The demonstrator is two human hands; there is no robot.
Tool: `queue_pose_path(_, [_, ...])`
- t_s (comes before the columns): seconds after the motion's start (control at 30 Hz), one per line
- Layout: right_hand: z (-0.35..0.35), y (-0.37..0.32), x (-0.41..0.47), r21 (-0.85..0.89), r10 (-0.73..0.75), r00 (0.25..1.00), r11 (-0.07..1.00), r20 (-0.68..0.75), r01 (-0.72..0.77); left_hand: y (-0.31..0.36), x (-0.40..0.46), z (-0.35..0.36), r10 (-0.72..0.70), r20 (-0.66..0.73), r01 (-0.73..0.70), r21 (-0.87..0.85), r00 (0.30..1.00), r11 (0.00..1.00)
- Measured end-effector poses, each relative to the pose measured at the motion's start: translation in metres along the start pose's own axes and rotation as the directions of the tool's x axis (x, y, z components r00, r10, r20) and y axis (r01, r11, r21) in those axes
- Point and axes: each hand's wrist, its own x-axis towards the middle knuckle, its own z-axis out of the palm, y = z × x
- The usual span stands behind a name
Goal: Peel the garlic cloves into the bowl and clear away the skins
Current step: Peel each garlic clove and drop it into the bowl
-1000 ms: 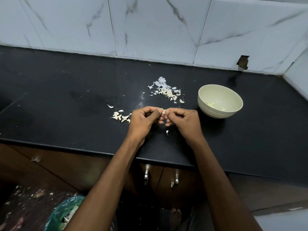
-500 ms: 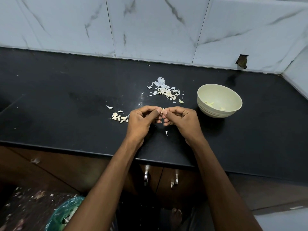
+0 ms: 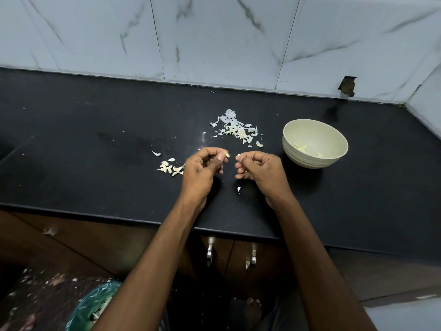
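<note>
The hands, joined over one clove half a second earlier, now part above the black counter [image 3: 95, 139]: the left hand [image 3: 202, 168] pinches a small pale garlic clove [image 3: 226, 155] at its fingertips, while the right hand [image 3: 259, 169] pinches a whitish scrap [image 3: 238, 156], likely skin, though it is too small to tell. The clove looks light, firm and probably slick once bare, best taken by its ends; the skins seem papery, fragile and apt to scatter. A pile of skins [image 3: 236, 130] lies behind the hands, unpeeled cloves [image 3: 170, 168] just left of them, and a cream bowl [image 3: 315, 158] holding a few peeled pieces stands to the right.
</note>
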Motion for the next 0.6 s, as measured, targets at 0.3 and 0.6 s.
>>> queue_pose_path(0.3, [0.0023, -0.0041, -0.0037, -0.008, -0.021, 0.999, 1.000, 0.024, 0.022, 0.0006, 0.0011, 0.0004, 0.004, -0.034, -0.006, -0.069, 0.999, 0.998])
queue_pose_path(0.6, [-0.0004, 0.0007, -0.0036, 0.002, -0.093, 0.989, 0.996, 0.119, 0.093, 0.0000, 0.0015, 0.0015, 0.012, -0.036, -0.014, -0.044, 0.999, 0.999])
